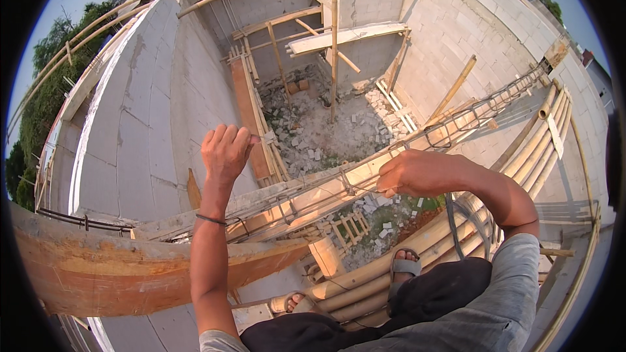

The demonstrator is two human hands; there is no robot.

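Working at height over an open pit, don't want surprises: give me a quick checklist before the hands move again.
1. Right foot supported: ok, sandal on the bamboo poles.
2. Left foot supported: cannot tell, the contact underneath is partly hidden.
3. Protective footwear: not ok, open-toed sandals.
4. Gloves: not ok, left hand and right hand are both bare.
5. Right hand's grip on the rebar cage: cannot tell, fingers are close to it but contact is unclear.
6. People below: ok as far as visible, only rubble and debris on the pit floor.
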